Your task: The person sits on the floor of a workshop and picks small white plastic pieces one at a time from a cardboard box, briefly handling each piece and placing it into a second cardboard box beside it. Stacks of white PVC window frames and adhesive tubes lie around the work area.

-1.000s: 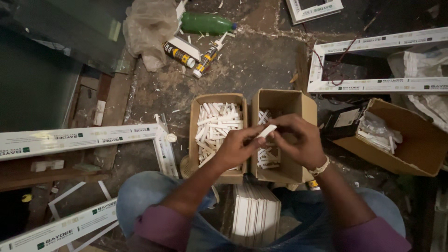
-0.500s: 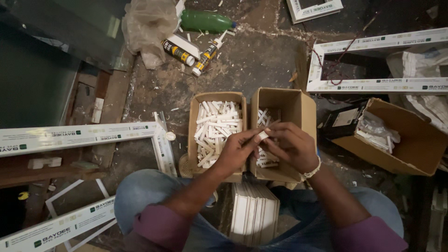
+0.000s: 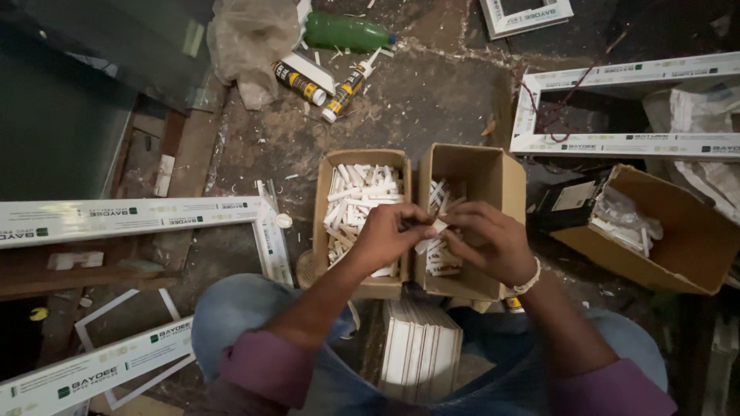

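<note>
Dusty floor [image 3: 432, 92] at centre frame carries two open brown cartons; your left hand [image 3: 389, 235] and right hand [image 3: 486, 239] pinch one white strip [image 3: 428, 236] together above them.

Small white plastic piece [image 3: 428, 237] between both hands

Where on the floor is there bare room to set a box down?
Bare patch: the gritty floor between the sealant tubes and the white frame. Crowded: both hands over the two open boxes; white strips between the knees.
</note>
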